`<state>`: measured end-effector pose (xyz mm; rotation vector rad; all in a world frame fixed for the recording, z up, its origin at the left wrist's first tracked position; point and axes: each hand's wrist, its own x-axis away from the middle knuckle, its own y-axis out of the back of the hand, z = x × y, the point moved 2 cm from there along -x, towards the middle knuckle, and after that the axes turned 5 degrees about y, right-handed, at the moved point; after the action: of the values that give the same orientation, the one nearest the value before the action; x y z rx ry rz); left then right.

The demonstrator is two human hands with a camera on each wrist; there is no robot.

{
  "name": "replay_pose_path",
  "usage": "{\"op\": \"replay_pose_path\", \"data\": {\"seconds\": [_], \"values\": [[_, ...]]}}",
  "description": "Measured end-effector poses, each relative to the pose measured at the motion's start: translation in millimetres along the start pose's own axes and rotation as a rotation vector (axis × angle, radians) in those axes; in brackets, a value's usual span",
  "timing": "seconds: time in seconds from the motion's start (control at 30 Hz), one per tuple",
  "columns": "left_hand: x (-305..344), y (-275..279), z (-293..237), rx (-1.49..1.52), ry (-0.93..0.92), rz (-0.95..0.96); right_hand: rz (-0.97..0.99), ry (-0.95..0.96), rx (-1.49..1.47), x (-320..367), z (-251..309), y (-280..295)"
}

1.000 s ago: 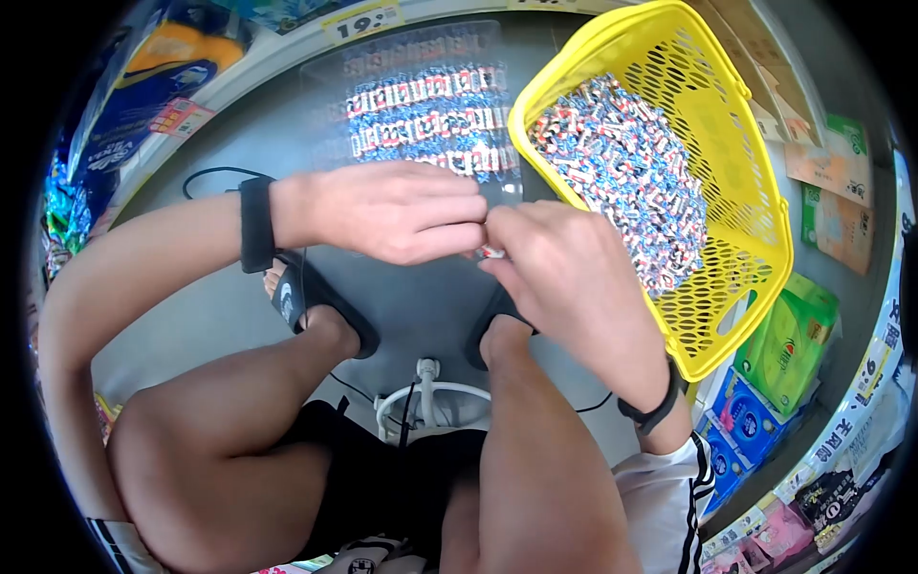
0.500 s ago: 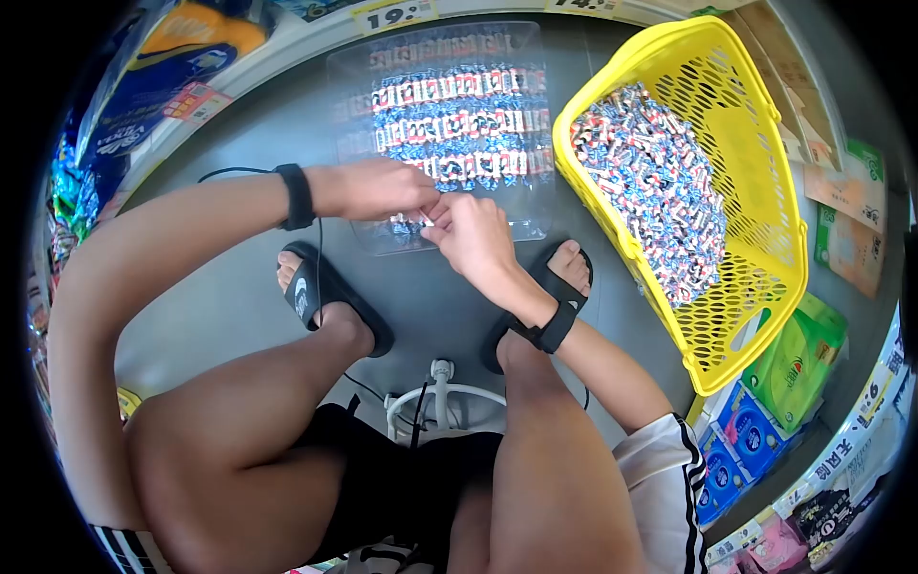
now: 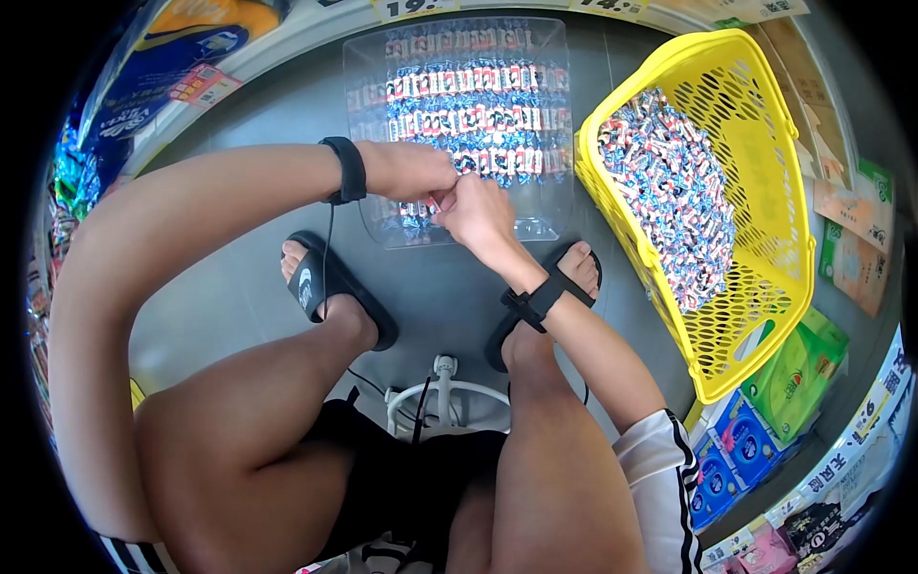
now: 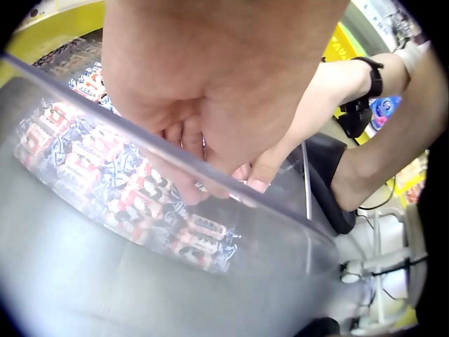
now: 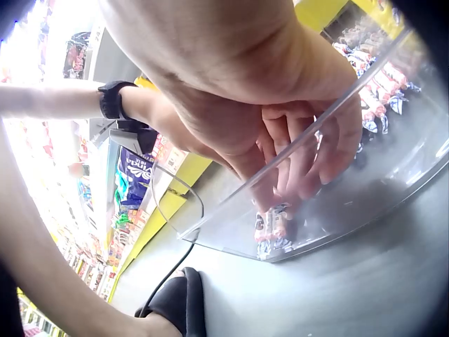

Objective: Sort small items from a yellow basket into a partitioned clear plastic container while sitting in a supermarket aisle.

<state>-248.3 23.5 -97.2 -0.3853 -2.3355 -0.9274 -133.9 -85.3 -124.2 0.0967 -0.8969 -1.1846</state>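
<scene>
A clear plastic bin (image 3: pixel 535 228) on the floor holds neat rows of wrapped candies (image 3: pixel 478 120). Both hands are down inside it at its near left part, close together over the front row. The left hand (image 3: pixel 411 170) has curled fingers and pinches a small wrapped candy (image 3: pixel 435 204). Against it, the right hand (image 3: pixel 475 212) holds the same candy with thumb and fingers; the fingers partly hide it. Just below the fingertips, candies (image 5: pixel 270 228) lie side by side along the bin's wall in the right wrist view.
Right of the bin stands a yellow basket (image 3: pixel 703 378) with a heap of loose wrapped candies (image 3: pixel 669 201). Sandalled feet (image 3: pixel 330 287) flank the space before the bin. Shelves with packaged goods (image 3: pixel 794 373) run along both sides, and a thin black cable hangs from the left wristband.
Both hands moved from near the basket, with a candy between them, leftward and down into the front left of the bin. The head view has shifted, showing more of the bin.
</scene>
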Motion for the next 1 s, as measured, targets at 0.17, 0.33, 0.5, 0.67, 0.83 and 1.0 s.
{"op": "replay_pose_path", "data": {"seconds": [0.17, 0.33, 0.5, 0.67, 0.83, 1.0], "values": [[1.4, -4.5, -0.6, -0.046, 0.053, 0.000, -0.053, -0.063, 0.114, -10.8, -7.3, -21.2], [-4.7, -18.9, 9.2, -0.096, 0.099, 0.075, -0.011, -0.053, 0.127, -12.2, -6.9, -24.3], [-1.8, -21.0, 7.3, -0.079, 0.078, 0.091, -0.018, -0.067, 0.118, -11.4, -7.8, -25.6], [5.0, -18.9, 3.2, -0.190, 0.034, -0.043, -0.062, -0.090, 0.124, -12.1, -5.8, -24.1], [11.7, -26.9, 4.6, -0.214, 0.109, 0.015, 0.036, -0.117, 0.139, -11.9, 6.9, -15.5], [20.9, -30.7, 1.5, -0.258, 0.127, 0.018, 0.068, -0.129, 0.143, -13.0, 11.9, -17.1]]}}
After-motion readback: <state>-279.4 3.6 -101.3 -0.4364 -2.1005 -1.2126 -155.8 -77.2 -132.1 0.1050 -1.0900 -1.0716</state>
